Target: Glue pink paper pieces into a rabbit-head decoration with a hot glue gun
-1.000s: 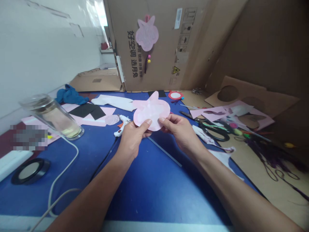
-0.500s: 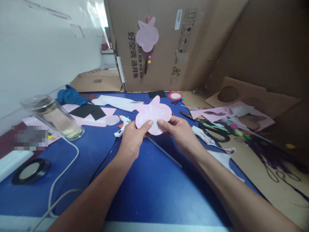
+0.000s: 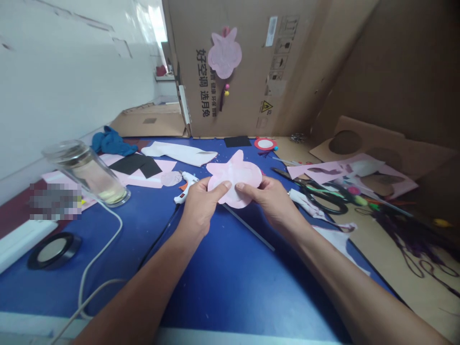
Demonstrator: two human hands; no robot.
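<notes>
Between my hands is a pink flower-shaped cutout [image 3: 237, 175] with scalloped edges and two pointed tips at its top. My left hand [image 3: 201, 203] grips its lower left, thumb on the face and fingers behind. On the lower right, my right hand [image 3: 271, 199] holds it the same way, and the thumbs nearly meet. The cutout is raised above the blue table. A white glue gun [image 3: 186, 188] lies just left of my left hand. Beneath the cutout, a thin translucent stick [image 3: 251, 229] runs diagonally. A similar pink cutout [image 3: 224, 55] hangs on the cardboard behind, with beads below.
Black-handled scissors [image 3: 328, 201] and pink paper scraps [image 3: 391, 184] lie at the right, beside dark cords [image 3: 406, 235]. To the left stand a glass bottle [image 3: 102, 177], a roll of black tape [image 3: 53, 250] and a white cable [image 3: 102, 249]. A large cardboard sheet [image 3: 247, 105] stands at the back.
The view has shifted slightly, so the surroundings appear a little further right. The pink cutout sits slightly lower and further right in the picture, with both hands keeping their hold.
</notes>
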